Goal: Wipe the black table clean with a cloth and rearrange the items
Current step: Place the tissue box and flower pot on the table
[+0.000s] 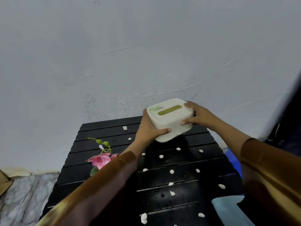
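We grip the tissue box (170, 119) with left hand (147, 129) and right hand (197, 115), tilted above the black table's (101, 128) far edge by the wall (146, 46). Its slot runs left-right, rising rightward. Open slats nearer us carry white scraps (171, 171), flower (100, 159) left, blue cloth (228, 207) near-right.

table (187, 162): glossy black slats, wet | box (171, 118): matt cream plastic | cloth (228, 207): soft blue fabric

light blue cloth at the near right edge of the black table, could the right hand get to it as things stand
Probably not right away: the right hand and left hand both grip the cream plastic tissue box. Once it lets go, the light blue cloth lies uncovered beside that arm on the black slatted table.
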A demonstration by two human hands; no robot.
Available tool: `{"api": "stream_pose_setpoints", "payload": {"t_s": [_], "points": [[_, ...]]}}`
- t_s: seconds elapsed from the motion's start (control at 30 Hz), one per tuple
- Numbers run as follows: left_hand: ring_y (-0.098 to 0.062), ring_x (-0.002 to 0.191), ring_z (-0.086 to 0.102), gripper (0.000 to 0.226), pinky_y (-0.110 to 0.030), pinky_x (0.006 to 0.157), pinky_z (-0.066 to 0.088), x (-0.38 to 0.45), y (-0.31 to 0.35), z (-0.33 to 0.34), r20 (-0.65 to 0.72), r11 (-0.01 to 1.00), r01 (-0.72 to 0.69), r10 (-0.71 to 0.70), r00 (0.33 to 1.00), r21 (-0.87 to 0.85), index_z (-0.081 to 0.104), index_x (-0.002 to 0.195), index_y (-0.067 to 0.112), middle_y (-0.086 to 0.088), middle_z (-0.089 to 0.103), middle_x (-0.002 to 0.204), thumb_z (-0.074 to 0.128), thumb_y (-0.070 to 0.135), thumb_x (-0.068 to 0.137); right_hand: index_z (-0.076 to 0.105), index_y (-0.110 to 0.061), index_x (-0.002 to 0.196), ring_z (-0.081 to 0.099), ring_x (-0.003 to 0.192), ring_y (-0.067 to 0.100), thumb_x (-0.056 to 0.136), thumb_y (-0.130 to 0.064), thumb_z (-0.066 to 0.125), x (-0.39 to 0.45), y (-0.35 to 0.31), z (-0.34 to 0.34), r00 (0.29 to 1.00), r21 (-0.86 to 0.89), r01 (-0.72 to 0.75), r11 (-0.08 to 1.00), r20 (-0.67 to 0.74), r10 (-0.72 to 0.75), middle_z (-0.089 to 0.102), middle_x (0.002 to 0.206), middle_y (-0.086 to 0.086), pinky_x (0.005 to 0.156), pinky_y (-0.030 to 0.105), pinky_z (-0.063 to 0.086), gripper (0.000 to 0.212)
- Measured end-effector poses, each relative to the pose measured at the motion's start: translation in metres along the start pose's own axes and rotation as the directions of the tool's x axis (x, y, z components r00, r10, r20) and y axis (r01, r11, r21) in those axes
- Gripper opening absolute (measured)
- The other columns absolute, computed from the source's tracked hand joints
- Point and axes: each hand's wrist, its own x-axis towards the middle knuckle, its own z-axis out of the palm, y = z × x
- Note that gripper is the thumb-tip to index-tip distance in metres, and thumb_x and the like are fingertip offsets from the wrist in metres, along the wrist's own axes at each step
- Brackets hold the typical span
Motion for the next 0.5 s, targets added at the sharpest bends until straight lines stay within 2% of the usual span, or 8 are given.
{"api": "stream_pose_setpoints", "payload": {"t_s": [0.1,0.23,0.33,0.4,0.5], "points": [[-0.007,0.115,0.052,0.1,-0.019,0.089,0.047,0.011,-0.007,0.0,-0.014,1.0,0.0,0.0,1.0,0.002,0.036,0.126,0.024,0.004,0.05,0.128,0.083,0.044,0.039,0.032,-0.02,0.145,0.033,0.138,0.022,0.066,-0.025,0.083,0.016,0.005,0.004,1.0,0.018,-0.013,1.0,0.021,0.012,0.025,0.155,-0.005,0.113,0.041,0.033,0.094],[-0.011,0.12,0.051,0.102,-0.023,0.094,0.047,0.02,-0.022,0.002,-0.017,1.0,0.019,-0.019,1.0,-0.006,0.035,0.126,0.02,0.001,0.048,0.13,0.084,0.041,0.039,0.031,-0.02,0.145,0.033,0.138,0.022,0.068,-0.025,0.083,0.03,0.011,0.011,0.999,0.003,-0.021,1.0,0.038,0.021,0.024,0.156,-0.004,0.111,0.036,0.033,0.093],[-0.009,0.118,0.049,0.107,-0.005,0.086,0.044,0.019,-0.028,0.004,-0.016,0.999,0.04,-0.041,0.999,-0.016,0.033,0.128,0.012,0.0,0.046,0.13,0.082,0.04,0.037,0.031,-0.02,0.145,0.036,0.135,0.022,0.069,-0.023,0.081,0.034,0.013,0.018,0.999,-0.001,-0.021,1.0,0.051,0.021,0.03,0.153,-0.002,0.101,0.028,0.034,0.091],[-0.008,0.117,0.048,0.11,0.002,0.081,0.042,0.016,-0.031,0.005,-0.011,0.998,0.058,-0.058,0.998,-0.018,0.031,0.129,0.009,0.0,0.045,0.129,0.081,0.042,0.036,0.031,-0.02,0.144,0.038,0.133,0.022,0.07,-0.023,0.081,0.034,0.015,0.022,0.998,-0.011,-0.024,1.0,0.063,0.024,0.033,0.15,0.0,0.097,0.026,0.034,0.089],[-0.01,0.121,0.048,0.109,-0.004,0.084,0.044,0.014,-0.038,0.006,-0.002,0.996,0.089,-0.089,0.996,-0.01,0.03,0.129,0.014,0.0,0.045,0.132,0.081,0.042,0.038,0.029,-0.022,0.144,0.037,0.133,0.023,0.07,-0.025,0.081,0.033,0.019,0.026,0.997,-0.017,-0.036,0.999,0.062,0.037,0.032,0.151,0.001,0.097,0.028,0.034,0.091]]}}
